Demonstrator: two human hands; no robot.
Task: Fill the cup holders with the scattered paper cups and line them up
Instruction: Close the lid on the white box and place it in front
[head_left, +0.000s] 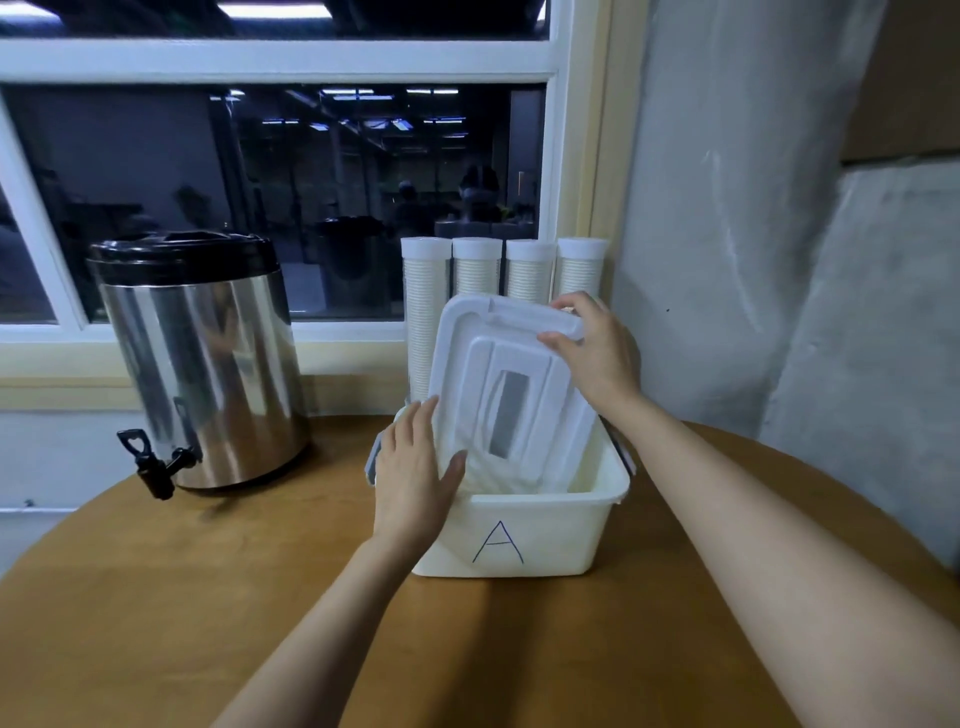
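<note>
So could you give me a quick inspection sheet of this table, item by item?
Surface: round wooden table.
Job's things: four cup holders upright in a row behind the tub, ribbed cups showing inside; white tub marked A, its lid tilted in the opening, contents hidden; no loose cups seen.
Clutter: steel drinks urn with black top and tap, at left.
Hands: left hand flat against the lid's lower left; right hand grips its top right corner.
Cables: nothing seen.
Surroundings: dark window behind, grey wall at right.
</note>
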